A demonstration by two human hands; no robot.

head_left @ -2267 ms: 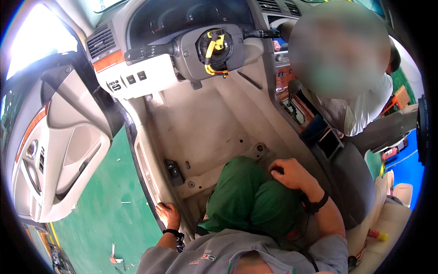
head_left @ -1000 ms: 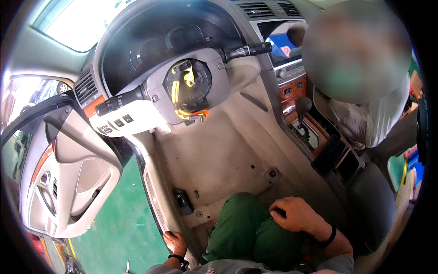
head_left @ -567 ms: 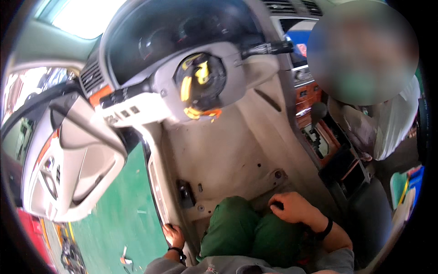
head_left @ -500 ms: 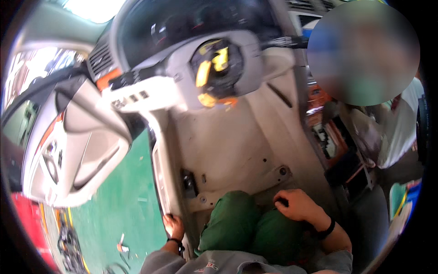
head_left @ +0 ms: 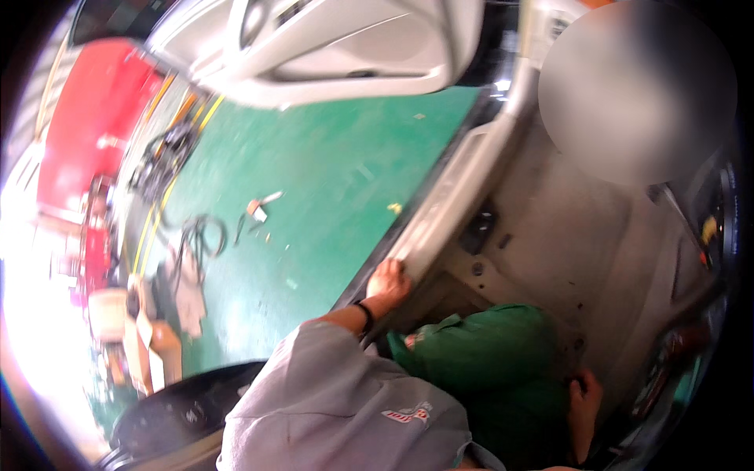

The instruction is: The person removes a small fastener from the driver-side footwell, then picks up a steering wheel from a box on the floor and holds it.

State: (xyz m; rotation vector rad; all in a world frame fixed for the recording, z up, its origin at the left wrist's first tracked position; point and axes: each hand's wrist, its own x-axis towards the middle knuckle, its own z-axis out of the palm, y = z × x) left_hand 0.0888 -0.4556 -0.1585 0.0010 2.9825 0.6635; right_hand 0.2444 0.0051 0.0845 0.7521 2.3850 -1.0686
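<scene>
My left hand (head_left: 388,281), with a black band on the wrist, grips the pale door sill (head_left: 449,206) of a stripped car interior. Its fingers curl over the sill's edge. Beyond my green-trousered knees (head_left: 495,345), my right hand (head_left: 585,400) is by the right knee, low over the bare floor pan (head_left: 565,235). The right fingers are bent inward, and a dark spot shows between them; whether it is an object or shadow is unclear.
The open car door (head_left: 353,55) stands ahead on the left. On the green floor (head_left: 330,173) lie a looped cable (head_left: 203,235) and a small orange-and-white item (head_left: 258,209). Cardboard boxes (head_left: 153,345) and a red car body panel (head_left: 102,110) are farther left.
My view has swung left, so the steering column has left the picture and more of the green floor shows. The left hand remains on the sill; the right remains by the knee.
</scene>
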